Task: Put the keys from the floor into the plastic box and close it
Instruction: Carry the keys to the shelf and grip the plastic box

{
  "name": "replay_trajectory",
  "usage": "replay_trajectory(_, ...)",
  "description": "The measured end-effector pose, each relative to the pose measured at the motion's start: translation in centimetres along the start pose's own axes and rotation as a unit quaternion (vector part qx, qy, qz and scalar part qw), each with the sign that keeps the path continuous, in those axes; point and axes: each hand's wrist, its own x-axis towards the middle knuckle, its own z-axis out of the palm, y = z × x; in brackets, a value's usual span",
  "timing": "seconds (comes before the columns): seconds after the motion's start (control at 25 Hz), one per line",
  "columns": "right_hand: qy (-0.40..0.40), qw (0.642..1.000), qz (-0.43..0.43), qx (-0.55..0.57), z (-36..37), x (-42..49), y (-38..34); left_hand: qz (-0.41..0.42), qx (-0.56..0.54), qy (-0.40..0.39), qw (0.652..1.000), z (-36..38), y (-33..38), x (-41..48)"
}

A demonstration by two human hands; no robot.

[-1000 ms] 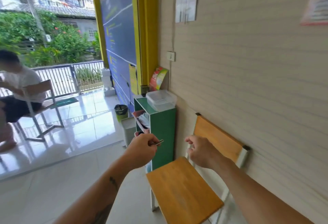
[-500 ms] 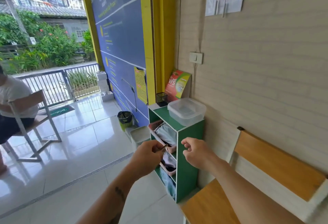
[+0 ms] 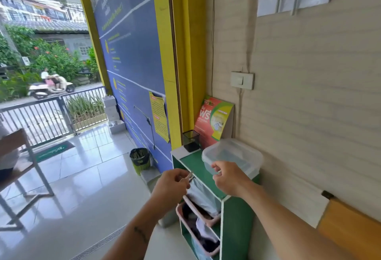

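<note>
Just ahead of the right hand (image 3: pixel 231 177), the plastic box (image 3: pixel 233 156) (lid on) blocks entry; green shelf top (image 3: pixel 192 163) leftward lies bare.

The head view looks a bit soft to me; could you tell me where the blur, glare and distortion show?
In the head view, motion blur smears the plastic box, both hands and the keys pinched in the left hand; daylight from outside puts bright glare on the floor tiles; the wide lens bends the yellow door frame and the wall; the right hand is at the box's near edge.

Green shelf (image 3: pixel 237 214), black bin (image 3: pixel 140 157), leaflet (image 3: pixel 213 123)
</note>
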Motion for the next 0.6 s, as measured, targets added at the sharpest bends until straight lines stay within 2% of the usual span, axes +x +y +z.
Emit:
replay_trajectory(0.32,0.025,0.997,0.011,-0.070,0.4,11.2,1.4,-0.038,-0.081,-0.047,0.995,2.6,-0.8,14.7)
replay_trajectory(0.6,0.028,0.983,0.094,-0.154,3.3,18.9,3.1,-0.019,-0.032,-0.079,0.996,4.8,-5.2,27.3)
